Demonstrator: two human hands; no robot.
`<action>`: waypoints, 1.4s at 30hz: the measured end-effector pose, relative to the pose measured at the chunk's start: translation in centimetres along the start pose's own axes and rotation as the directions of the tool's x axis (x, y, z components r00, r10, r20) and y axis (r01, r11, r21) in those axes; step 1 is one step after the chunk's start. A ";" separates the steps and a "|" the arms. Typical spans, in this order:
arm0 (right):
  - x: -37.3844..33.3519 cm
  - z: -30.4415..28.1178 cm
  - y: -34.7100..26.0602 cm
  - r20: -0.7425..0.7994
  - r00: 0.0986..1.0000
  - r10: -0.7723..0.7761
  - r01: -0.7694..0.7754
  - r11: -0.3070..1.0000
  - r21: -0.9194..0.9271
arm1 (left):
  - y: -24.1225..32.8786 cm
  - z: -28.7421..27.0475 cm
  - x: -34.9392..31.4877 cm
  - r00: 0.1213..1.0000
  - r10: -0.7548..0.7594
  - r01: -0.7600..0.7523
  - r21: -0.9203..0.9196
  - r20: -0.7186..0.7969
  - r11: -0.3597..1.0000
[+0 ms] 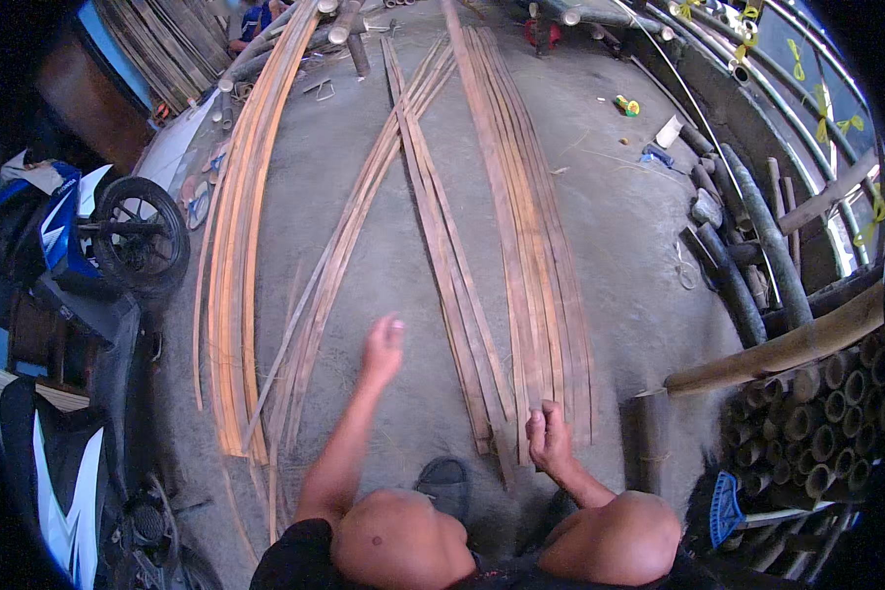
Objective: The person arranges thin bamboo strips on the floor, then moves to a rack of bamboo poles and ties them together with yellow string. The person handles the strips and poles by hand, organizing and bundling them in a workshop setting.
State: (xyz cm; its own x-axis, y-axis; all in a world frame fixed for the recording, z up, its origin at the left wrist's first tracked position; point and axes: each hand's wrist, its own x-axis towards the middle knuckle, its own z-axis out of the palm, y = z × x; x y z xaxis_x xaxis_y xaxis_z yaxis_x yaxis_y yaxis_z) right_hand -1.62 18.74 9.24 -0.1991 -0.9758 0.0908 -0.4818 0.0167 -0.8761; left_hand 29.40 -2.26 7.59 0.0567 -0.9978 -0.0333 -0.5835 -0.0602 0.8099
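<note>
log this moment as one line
left grip: over floor, hold unclear | right grip: by near ends of rightmost strips, hold unclear | middle strips: crossed on floor

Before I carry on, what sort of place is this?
Probably a bamboo workshop: long, thin slats lie in bundles along the concrete floor, and cut bamboo tubes are stacked at the right. The blue-and-white motorbike at the left suggests it also serves for parking.
</note>
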 end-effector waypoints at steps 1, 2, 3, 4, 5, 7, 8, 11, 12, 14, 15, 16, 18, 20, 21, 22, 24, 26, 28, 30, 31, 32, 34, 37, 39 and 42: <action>-0.2 0.8 -1.8 0.108 0.990 0.093 -0.106 0.986 0.125 | 0.0 1.3 -0.7 1.000 0.021 -0.020 -0.055 0.008 0.998; -1.0 2.3 -1.6 0.111 0.986 0.128 -0.147 0.973 0.177 | 1.6 3.0 -1.7 0.998 0.048 -0.044 -0.113 0.034 0.993; -1.8 4.1 -0.5 0.118 0.980 0.159 -0.182 0.957 0.225 | 3.2 4.3 -2.6 0.996 0.076 -0.066 -0.175 0.055 0.982; -2.2 5.2 0.1 0.126 0.974 0.186 -0.214 0.940 0.267 | 4.4 5.3 -3.5 0.997 0.064 -0.052 -0.220 0.050 0.974; -2.2 5.6 0.1 0.186 0.945 0.268 -0.306 0.926 0.220 | 5.3 6.2 -4.4 0.997 0.055 -0.039 -0.268 0.053 0.963; -1.7 5.8 0.2 0.231 0.941 0.246 -0.277 0.954 0.113 | 6.6 7.0 -5.6 0.988 0.146 -0.152 -0.151 -0.047 0.977; -1.3 5.8 0.0 0.256 0.937 0.237 -0.260 0.964 0.062 | 7.1 7.1 -6.0 0.976 0.196 -0.204 -0.085 -0.093 0.975; -1.5 6.4 0.2 0.206 0.945 0.256 -0.273 0.960 0.061 | 8.5 7.0 -7.0 0.975 0.215 -0.215 0.002 -0.055 0.977; -1.6 6.7 0.6 0.178 0.949 0.261 -0.275 0.960 0.060 | 8.9 7.0 -7.2 0.974 0.223 -0.222 0.038 -0.033 0.974; -1.5 7.5 1.9 0.145 0.965 0.220 -0.227 0.973 0.037 | 9.8 7.3 -7.3 0.976 0.212 -0.213 0.027 0.048 0.977; -1.8 7.5 2.6 0.125 0.971 0.204 -0.209 0.978 0.021 | 10.2 7.8 -7.4 0.974 0.207 -0.209 0.018 0.096 0.978; -1.6 7.3 2.3 0.179 0.958 0.222 -0.226 0.974 -0.001 | 10.1 8.2 -7.3 0.968 0.217 -0.220 0.008 0.123 0.975; -0.4 6.1 1.2 0.287 0.922 0.261 -0.259 0.965 -0.047 | 9.6 9.6 -7.5 0.956 0.234 -0.235 -0.013 0.179 0.972; 0.9 3.7 1.3 0.355 0.920 0.165 -0.141 0.986 -0.091 | 10.0 11.0 -7.6 0.939 0.226 -0.221 -0.048 0.259 0.974; 1.2 2.2 2.3 0.349 0.930 0.115 -0.065 0.986 -0.153 | 10.2 11.6 -7.9 0.928 0.224 -0.214 -0.066 0.298 0.975; 1.7 0.5 3.3 0.350 0.935 0.061 0.017 0.976 -0.215 | 10.4 12.2 -8.1 0.919 0.211 -0.195 -0.083 0.334 0.977; 2.4 -3.4 5.6 0.128 0.974 0.186 -0.103 0.872 -0.479 | 10.7 13.4 -8.9 0.896 0.179 -0.146 -0.110 0.407 0.983; 2.9 -6.0 7.1 -0.076 0.994 0.074 -0.105 0.792 -0.602 | 9.6 14.2 -9.4 0.888 0.177 -0.154 -0.088 0.425 0.984; 2.2 -7.6 9.4 -0.015 0.993 0.115 -0.096 0.743 -0.663 | 9.9 14.7 -9.8 0.861 0.159 -0.124 -0.103 0.483 0.987; 2.0 -7.7 11.0 -0.033 0.984 0.177 -0.158 0.765 -0.624 | 10.3 15.4 -9.9 0.820 0.132 -0.046 -0.166 0.557 0.985; 1.9 -7.4 11.3 -0.077 0.971 0.227 -0.231 0.803 -0.549 | 10.4 15.6 -10.0 0.796 0.118 -0.004 -0.190 0.593 0.982; 2.0 -7.3 11.5 -0.114 0.953 0.280 -0.300 0.831 -0.468 | 10.4 15.8 -10.1 0.788 0.109 0.003 -0.182 0.606 0.983; 2.6 -7.3 11.2 -0.073 0.926 0.371 -0.363 0.818 -0.446 | 10.2 15.9 -10.0 0.776 0.087 0.019 -0.161 0.625 0.987; 3.9 -7.7 5.4 0.010 0.941 0.337 -0.316 0.891 -0.325 | 9.9 15.5 -9.5 0.798 0.126 0.021 -0.237 0.590 0.971; 3.6 -6.3 0.7 0.020 0.986 0.166 -0.160 0.971 -0.180 | 12.6 13.8 -9.2 0.798 -0.031 0.379 -0.462 0.601 0.802; 2.0 -2.5 -2.2 0.030 0.993 -0.110 0.111 0.993 -0.035 | 18.7 11.0 -8.7 0.858 -0.062 0.472 -0.736 0.509 0.485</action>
State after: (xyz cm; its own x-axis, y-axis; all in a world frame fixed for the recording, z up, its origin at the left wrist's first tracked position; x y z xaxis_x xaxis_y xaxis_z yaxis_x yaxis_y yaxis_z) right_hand -3.09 17.32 12.53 -0.1191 -0.9778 0.1726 -0.5308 -0.0841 -0.8433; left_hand 9.06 4.96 16.59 -0.3279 -0.8662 -0.3770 0.3401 -0.4806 0.8083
